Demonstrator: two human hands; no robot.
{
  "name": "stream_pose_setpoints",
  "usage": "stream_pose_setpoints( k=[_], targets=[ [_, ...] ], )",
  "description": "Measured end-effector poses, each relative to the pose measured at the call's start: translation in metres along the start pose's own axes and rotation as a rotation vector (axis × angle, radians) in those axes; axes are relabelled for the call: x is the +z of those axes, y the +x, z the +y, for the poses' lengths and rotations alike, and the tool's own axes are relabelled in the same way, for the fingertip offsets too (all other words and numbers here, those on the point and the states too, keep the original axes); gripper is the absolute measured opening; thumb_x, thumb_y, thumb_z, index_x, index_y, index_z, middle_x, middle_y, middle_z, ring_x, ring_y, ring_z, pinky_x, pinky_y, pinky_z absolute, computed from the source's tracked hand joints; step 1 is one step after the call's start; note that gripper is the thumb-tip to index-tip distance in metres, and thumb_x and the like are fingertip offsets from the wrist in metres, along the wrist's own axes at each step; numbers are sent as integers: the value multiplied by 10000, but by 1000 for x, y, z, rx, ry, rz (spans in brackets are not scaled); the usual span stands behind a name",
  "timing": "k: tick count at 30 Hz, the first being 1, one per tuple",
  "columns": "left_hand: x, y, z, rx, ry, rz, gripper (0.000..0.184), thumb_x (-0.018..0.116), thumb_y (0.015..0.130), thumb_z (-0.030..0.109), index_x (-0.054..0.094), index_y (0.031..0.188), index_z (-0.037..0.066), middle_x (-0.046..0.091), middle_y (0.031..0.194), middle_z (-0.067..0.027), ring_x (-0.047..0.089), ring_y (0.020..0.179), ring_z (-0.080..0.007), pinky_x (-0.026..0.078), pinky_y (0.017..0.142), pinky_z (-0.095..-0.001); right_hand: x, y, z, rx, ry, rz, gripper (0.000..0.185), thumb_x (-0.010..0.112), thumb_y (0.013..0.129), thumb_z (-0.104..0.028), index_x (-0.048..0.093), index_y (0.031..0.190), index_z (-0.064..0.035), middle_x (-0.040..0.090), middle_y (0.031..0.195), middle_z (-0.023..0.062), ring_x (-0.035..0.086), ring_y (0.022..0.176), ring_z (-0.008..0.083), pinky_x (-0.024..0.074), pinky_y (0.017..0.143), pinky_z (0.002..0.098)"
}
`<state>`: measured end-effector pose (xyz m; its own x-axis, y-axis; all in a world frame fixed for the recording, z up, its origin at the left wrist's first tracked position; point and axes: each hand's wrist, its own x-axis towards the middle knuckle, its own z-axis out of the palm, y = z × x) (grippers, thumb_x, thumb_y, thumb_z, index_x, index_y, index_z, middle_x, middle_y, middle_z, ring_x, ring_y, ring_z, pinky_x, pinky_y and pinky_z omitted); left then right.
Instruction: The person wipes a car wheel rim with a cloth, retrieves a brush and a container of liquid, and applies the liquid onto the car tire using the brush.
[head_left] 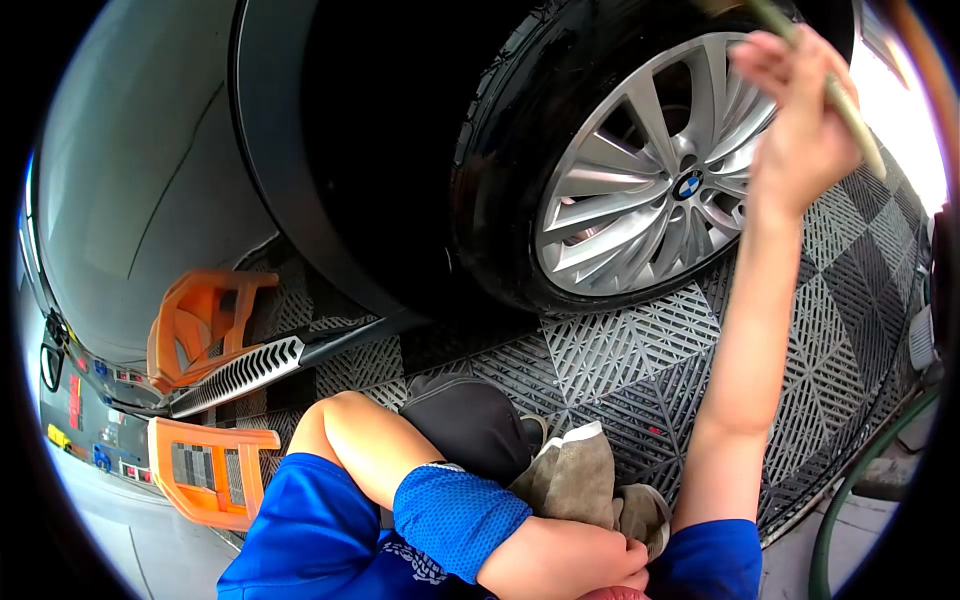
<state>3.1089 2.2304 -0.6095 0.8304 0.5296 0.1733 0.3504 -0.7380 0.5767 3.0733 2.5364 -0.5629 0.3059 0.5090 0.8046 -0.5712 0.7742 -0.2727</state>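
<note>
Up at the right, my right hand [805, 130] is closed round the pale wooden handle of a brush [853, 122]; its head is blurred at the top edge. The hand is in front of the tyre [500, 190] and the silver alloy wheel rim [640, 200] with a blue-and-white centre badge. My left arm is bent across my body with blue mesh fabric [460, 515] round the forearm. Low in view, my left hand [580, 560] has its fingers curled together beside greyish-brown suede-like material [575, 475]. Whatever is in those fingers is hidden.
A dark car body [150, 150] fills the left. Beside its sill [240, 378] are orange plastic stool-like frames [205, 475]. Black and grey slatted tiles [635, 345] cover the floor. A green hose [850, 480] curves along the right, near a white container [922, 338].
</note>
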Motion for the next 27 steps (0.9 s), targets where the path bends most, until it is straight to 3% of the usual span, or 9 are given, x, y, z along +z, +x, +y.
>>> stream_pose_setpoints(
  k=[3, 4, 8, 10, 13, 19, 21, 26, 27],
  targets=[
    [-8, 1, 6, 11, 70, -35, 286, 508, 858, 290, 552, 895, 9, 560, 919, -136, 571, 794, -291, 502, 690, -379, -24, 26, 14, 106, -56, 208, 297, 534, 1013, -164, 615, 978, 120, 701, 832, 253, 719, 657, 291, 635, 648, 360],
    [-9, 1, 7, -14, 147, -53, 292, 500, 863, 294, 551, 889, 7, 559, 923, -140, 569, 793, -295, 502, 693, -379, -28, 22, 15, 73, -51, 176, 293, 555, 1014, -191, 619, 923, 80, 713, 780, 197, 726, 647, 238, 629, 587, 346],
    [-1, 0, 0, 5, 181, 31, 317, 487, 868, 302, 550, 897, -7, 562, 930, -150, 566, 777, -298, 487, 672, -377, -2, -58, -4, -65, -196, -193, 155, 612, 893, -149, 594, 921, 3, 639, 693, 111, 655, 577, 204, 557, 522, 305],
    [14, -2, -4, -106, -492, 24, 311, 477, 875, 291, 532, 897, -14, 555, 904, -155, 564, 729, -291, 466, 648, -383, 18, -122, -18, -165, -216, -364, 154, 658, 808, -112, 606, 929, -31, 592, 666, 68, 614, 550, 199, 521, 498, 295],
    [18, 2, -3, -21, -104, 215, 292, 488, 876, 281, 509, 902, -8, 542, 862, -140, 558, 681, -280, 454, 635, -387, 15, -213, -33, -196, -163, -551, 282, 727, 680, -56, 624, 941, -83, 523, 626, 4, 554, 510, 191, 468, 462, 280],
    [14, 4, 2, -114, -197, 78, 289, 496, 871, 265, 506, 934, -17, 529, 865, -151, 557, 667, -283, 464, 637, -361, -57, -307, -39, -101, -190, -933, 157, 716, 722, -106, 591, 816, -93, 533, 649, 3, 559, 518, 172, 483, 463, 292],
    [13, 7, 6, -90, -114, 60, 284, 494, 871, 256, 508, 933, -20, 528, 870, -157, 558, 661, -285, 465, 636, -361, -66, -307, -42, 107, -194, -1056, 205, 711, 771, -139, 516, 719, -105, 539, 555, 36, 589, 498, 230, 496, 463, 341],
    [-18, 19, 2, 46, 66, -118, 302, 505, 872, 257, 517, 944, -36, 531, 914, -178, 568, 698, -287, 484, 640, -380, -13, -204, -35, 77, 100, -891, 174, 741, 727, -23, 578, 744, -82, 545, 588, 52, 583, 489, 238, 475, 453, 352],
    [-17, 18, 1, 50, 70, -135, 302, 505, 872, 257, 517, 944, -36, 531, 914, -178, 568, 698, -287, 484, 640, -380, 2, -187, -26, -123, 21, -798, 153, 728, 722, -2, 595, 755, -68, 588, 638, 35, 594, 495, 206, 478, 452, 336]
  ],
)
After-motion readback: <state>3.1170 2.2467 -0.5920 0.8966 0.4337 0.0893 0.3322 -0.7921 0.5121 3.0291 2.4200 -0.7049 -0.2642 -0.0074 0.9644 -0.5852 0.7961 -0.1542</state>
